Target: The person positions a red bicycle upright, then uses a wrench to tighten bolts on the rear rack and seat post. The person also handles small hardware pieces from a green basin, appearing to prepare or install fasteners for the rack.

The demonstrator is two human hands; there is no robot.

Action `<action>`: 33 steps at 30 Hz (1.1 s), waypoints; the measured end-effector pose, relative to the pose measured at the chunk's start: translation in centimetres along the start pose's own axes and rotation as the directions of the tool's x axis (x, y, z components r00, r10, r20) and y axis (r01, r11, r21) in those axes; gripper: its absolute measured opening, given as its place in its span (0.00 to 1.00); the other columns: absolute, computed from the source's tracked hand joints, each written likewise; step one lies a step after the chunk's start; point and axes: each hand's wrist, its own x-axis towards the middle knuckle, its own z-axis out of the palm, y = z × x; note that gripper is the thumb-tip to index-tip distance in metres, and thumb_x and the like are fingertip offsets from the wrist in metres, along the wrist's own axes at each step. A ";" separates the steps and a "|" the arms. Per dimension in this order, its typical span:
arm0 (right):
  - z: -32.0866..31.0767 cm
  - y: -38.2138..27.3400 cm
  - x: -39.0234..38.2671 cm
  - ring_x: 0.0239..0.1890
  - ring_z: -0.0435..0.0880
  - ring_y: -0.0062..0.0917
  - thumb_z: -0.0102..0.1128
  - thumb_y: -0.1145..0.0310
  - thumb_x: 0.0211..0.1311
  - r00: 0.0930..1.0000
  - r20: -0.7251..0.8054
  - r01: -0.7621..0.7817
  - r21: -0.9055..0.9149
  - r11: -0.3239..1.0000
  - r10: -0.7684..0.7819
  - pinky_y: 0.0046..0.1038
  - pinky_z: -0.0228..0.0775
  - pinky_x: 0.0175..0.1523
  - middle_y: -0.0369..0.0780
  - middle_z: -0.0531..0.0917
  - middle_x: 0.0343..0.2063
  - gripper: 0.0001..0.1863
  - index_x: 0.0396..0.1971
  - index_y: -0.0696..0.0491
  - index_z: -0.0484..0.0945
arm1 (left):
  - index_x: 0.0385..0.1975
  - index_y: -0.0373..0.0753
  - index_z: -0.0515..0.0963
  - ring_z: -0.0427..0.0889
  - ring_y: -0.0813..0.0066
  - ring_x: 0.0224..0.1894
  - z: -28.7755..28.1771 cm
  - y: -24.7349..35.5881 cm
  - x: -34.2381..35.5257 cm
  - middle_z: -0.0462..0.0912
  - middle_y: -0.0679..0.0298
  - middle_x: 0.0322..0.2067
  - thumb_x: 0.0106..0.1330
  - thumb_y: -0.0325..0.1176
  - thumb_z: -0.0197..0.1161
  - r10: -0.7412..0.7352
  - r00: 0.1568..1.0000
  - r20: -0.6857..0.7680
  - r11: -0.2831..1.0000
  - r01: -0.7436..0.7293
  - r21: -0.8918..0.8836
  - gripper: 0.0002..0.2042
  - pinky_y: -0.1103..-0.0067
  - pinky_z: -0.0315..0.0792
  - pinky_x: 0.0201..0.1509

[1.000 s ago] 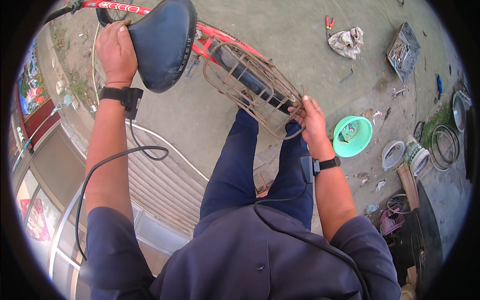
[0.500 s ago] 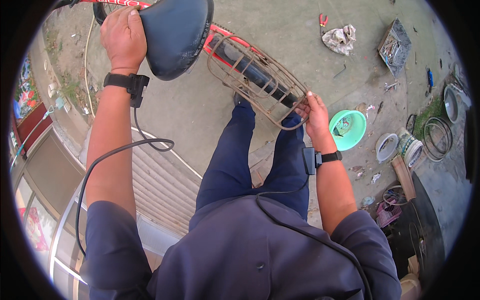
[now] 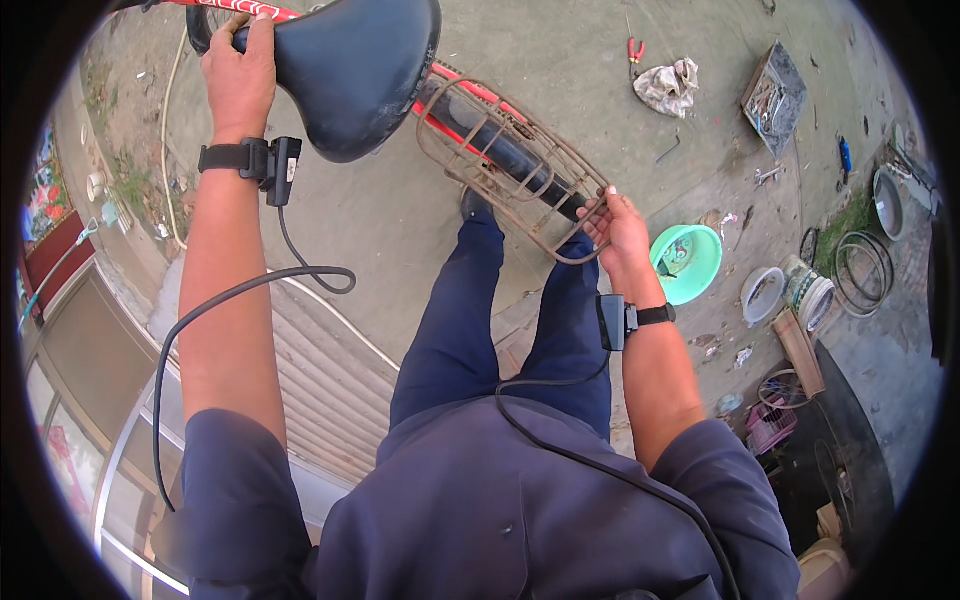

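A red bicycle stands in front of me at the upper part of the view, with its black saddle (image 3: 365, 75) nearest my left side. My left hand (image 3: 240, 80) grips the narrow front of the saddle, thumb on one side and fingers on the other, close to the red frame tube (image 3: 240, 6). Behind the saddle, a rusty wire rear rack (image 3: 535, 228) extends over the black mudguard (image 3: 480, 135). At the rack's back end, my right hand (image 3: 622, 232) has its fingers curled around the wire.
Right of the bicycle sit a mint-green basin (image 3: 712, 270), red-handled pliers (image 3: 636, 50), a crumpled cloth (image 3: 668, 88) and a metal tray of tools (image 3: 785, 75). Farther right are a white bowl (image 3: 752, 295) and coiled tubing (image 3: 890, 275). Cables hang from both wrist straps.
My left hand has shifted slightly, its thumb and fingers now parted across the saddle's front. The saddle has moved a little right in view. My right hand remains on the rack.
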 end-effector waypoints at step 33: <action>-3.0 -19.3 12.0 0.30 0.86 0.25 0.58 0.59 0.73 0.987 -0.018 0.156 -0.188 0.970 -0.162 0.22 0.74 0.32 0.38 0.84 0.30 0.12 0.42 0.54 0.76 | 0.56 0.26 0.75 0.79 0.66 0.50 10.4 9.5 6.4 0.81 0.50 0.50 0.67 0.53 0.62 -0.174 0.979 0.103 0.970 0.189 -0.156 0.32 0.76 0.71 0.56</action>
